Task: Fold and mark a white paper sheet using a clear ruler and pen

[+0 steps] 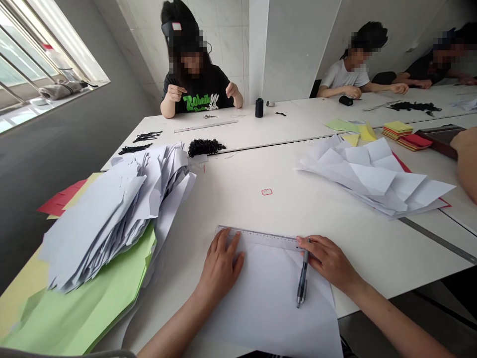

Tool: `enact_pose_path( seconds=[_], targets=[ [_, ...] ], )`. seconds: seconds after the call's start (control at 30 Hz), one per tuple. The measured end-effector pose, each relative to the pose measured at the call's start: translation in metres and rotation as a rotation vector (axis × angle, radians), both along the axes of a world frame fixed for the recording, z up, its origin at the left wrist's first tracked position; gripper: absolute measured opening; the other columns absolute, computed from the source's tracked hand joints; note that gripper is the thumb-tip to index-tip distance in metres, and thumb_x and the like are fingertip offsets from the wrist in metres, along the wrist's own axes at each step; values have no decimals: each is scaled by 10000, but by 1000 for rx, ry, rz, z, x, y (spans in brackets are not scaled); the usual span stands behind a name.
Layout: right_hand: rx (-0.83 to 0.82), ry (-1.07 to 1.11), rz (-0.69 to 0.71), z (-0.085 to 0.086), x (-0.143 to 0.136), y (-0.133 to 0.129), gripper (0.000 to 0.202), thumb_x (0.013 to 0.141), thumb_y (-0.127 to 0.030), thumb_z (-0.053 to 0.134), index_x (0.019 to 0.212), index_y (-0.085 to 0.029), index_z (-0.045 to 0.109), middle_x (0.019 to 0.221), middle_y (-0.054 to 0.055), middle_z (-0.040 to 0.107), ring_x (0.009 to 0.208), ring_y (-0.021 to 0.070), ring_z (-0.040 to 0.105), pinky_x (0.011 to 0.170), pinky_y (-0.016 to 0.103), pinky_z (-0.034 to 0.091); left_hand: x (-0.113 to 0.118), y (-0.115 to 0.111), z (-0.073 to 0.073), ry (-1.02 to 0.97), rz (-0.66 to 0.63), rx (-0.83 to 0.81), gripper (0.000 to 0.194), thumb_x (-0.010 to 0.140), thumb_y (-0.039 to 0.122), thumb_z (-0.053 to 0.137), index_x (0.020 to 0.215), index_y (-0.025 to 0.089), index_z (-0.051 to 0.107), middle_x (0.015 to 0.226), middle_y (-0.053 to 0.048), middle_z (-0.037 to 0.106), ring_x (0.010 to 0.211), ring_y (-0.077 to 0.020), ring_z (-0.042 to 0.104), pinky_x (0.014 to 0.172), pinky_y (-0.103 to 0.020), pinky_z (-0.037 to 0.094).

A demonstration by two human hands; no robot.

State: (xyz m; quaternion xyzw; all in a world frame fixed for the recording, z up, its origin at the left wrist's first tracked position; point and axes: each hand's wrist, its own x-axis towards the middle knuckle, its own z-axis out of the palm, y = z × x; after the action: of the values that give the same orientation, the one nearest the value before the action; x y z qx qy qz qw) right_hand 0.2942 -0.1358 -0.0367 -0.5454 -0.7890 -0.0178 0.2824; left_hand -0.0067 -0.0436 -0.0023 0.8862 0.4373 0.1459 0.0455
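Note:
A clear plastic ruler [268, 239] lies across the top edge of a white sheet of paper [268, 308] in front of me. My left hand [221, 263] rests on the ruler's left end, its fingers spread and laid flat. At the other end, my right hand [331, 261] has its fingertips on the ruler. Between those right fingers is a pen [302, 281] with a grey and clear barrel, pointing down toward me over the paper. The sheet's lower edge runs to the bottom of the view.
To my left is a tall stack of white paper [100, 223] over green sheets [89, 303]. Folded white paper [372, 174] and a metal ruler [436, 238] lie at the right. A person [201, 84] sits across the table, near a black thread spool [259, 107] and black cord [204, 146].

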Motion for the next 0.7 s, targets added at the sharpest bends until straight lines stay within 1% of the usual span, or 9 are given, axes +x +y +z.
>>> enact_pose_path(
  seconds=[0.13,0.4,0.7],
  targets=[
    [5,-6,1,0,0,0,466,820,-48,470,1247,-232,441,1022,35,661,959,188,576,823,373,511,0,0,-1,1,-3,7,453,848,314,445,1282,186,423,1325,-139,374,1234,-308,342,961,-466,390],
    [-8,-6,3,0,0,1,466,816,-41,472,1238,-237,441,1057,32,649,958,185,573,830,371,504,0,1,-1,12,-4,4,449,855,319,431,1281,177,424,1325,-142,370,1235,-302,336,966,-464,386],
    [1,-6,2,1,0,1,467,816,-43,463,1239,-243,441,1046,31,653,954,183,578,819,369,511,0,1,-3,7,-15,8,459,853,326,437,1286,176,422,1328,-144,368,1241,-306,328,970,-466,382]
  ],
)
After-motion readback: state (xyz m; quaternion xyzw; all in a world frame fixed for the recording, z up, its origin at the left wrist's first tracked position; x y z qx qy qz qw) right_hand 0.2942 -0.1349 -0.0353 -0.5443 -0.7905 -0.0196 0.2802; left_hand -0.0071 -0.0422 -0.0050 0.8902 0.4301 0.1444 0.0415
